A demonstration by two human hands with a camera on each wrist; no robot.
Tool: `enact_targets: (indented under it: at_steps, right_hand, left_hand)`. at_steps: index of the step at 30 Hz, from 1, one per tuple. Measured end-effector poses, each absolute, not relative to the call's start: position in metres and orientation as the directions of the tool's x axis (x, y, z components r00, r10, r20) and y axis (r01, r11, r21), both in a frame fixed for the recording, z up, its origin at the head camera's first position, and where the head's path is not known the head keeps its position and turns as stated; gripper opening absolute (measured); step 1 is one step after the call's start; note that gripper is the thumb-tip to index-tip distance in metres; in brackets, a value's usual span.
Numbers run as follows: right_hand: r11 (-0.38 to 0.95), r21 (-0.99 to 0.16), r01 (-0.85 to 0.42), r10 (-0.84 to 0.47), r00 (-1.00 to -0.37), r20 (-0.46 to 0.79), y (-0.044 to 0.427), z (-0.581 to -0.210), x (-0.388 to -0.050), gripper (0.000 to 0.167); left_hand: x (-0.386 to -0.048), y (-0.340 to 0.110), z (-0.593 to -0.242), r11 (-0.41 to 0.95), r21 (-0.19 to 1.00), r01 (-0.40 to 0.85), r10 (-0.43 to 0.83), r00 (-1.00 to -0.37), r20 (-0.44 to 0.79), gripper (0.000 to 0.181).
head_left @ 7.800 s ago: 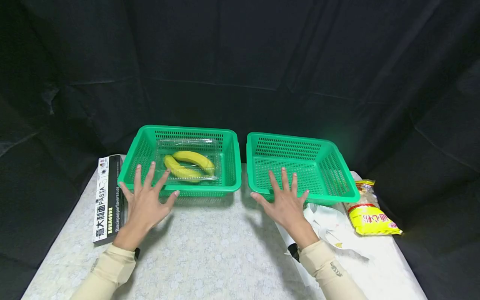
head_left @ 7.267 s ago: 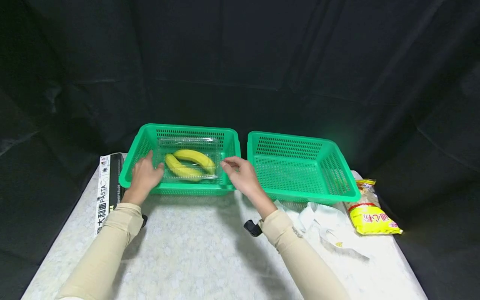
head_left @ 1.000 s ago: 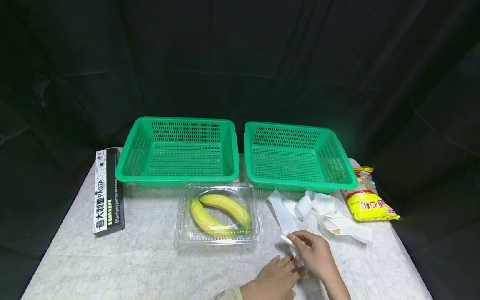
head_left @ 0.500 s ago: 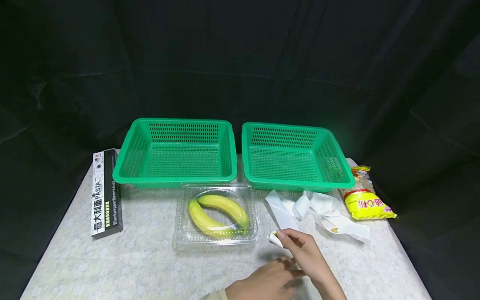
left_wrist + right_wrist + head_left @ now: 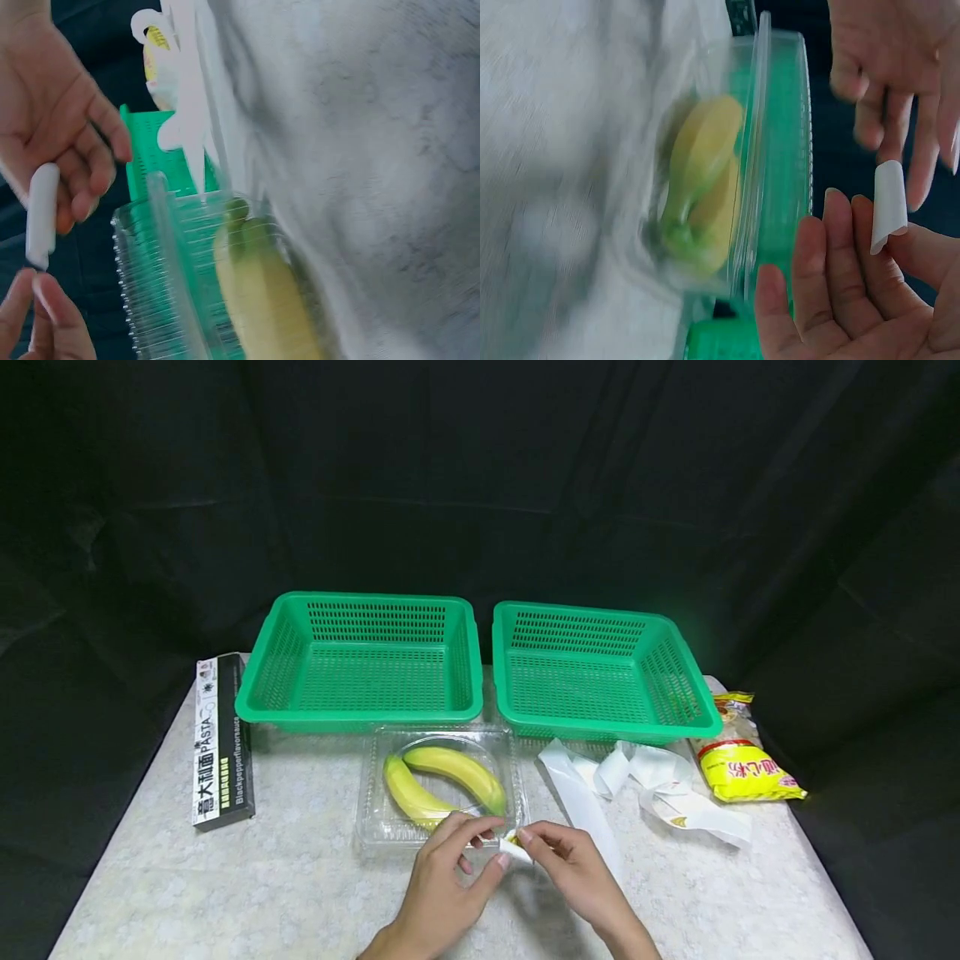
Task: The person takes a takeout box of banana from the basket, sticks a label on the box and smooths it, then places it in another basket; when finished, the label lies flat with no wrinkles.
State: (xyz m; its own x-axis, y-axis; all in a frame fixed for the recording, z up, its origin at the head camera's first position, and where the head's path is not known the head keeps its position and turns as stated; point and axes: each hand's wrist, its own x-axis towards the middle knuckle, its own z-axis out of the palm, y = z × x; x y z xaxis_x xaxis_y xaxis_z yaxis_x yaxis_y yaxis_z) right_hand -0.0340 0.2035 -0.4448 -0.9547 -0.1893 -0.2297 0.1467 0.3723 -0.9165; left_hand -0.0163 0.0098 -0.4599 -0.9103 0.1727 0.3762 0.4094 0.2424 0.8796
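In the head view my right hand (image 5: 581,868) pinches a small curled white sticker (image 5: 516,850) with a yellow mark, between thumb and fingers. My left hand (image 5: 442,881) is beside it, its thumb tip close to the sticker's left end and a gap between thumb and index finger. Whether the left fingertips touch it is unclear. Both hands are over the front right corner of a closed clear plastic box (image 5: 367,827). Two bananas (image 5: 457,770) lie inside the box. The right wrist view shows the sticker (image 5: 889,202) between both hands.
Two green baskets (image 5: 358,717) (image 5: 607,727) stand side by side at the back. A black-and-white pasta box (image 5: 223,743) lies at the left. Curling white paper strips (image 5: 577,793) spread over the right of the table (image 5: 300,893), near a yellow-labelled bag (image 5: 746,768).
The bananas' box left the left basket and now sits in front. In the last second, the right hand carried the sticker left from the strip; the left hand rose beside it.
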Motion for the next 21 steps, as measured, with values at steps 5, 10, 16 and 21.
enact_targets:
  at_steps: [5, 10, 16, 21]
  right_hand:
    - [0.346, -0.934, 0.091, -0.277, -0.941, -0.195, 0.192, -0.446, -0.035, 0.031]
    - [0.341, -0.937, 0.081, -0.283, -0.941, -0.184, 0.187, -0.446, -0.035, 0.029]
    - [0.321, -0.94, 0.118, -0.268, -0.94, -0.209, 0.18, -0.446, -0.038, 0.033]
    - [0.286, -0.936, 0.206, -0.202, -0.942, -0.269, 0.176, -0.445, -0.042, 0.039]
  left_hand:
    - [-0.017, 0.009, -0.466, 0.238, 0.845, 0.479, 0.115, -0.878, 0.466, 0.022]
    - [-0.018, 0.005, -0.471, 0.211, 0.829, 0.518, 0.136, -0.856, 0.5, 0.023]
    - [-0.016, -0.002, -0.474, 0.274, 0.83, 0.486, 0.155, -0.874, 0.461, 0.032]
    - [-0.016, -0.004, -0.475, 0.307, 0.823, 0.477, 0.156, -0.879, 0.451, 0.034]
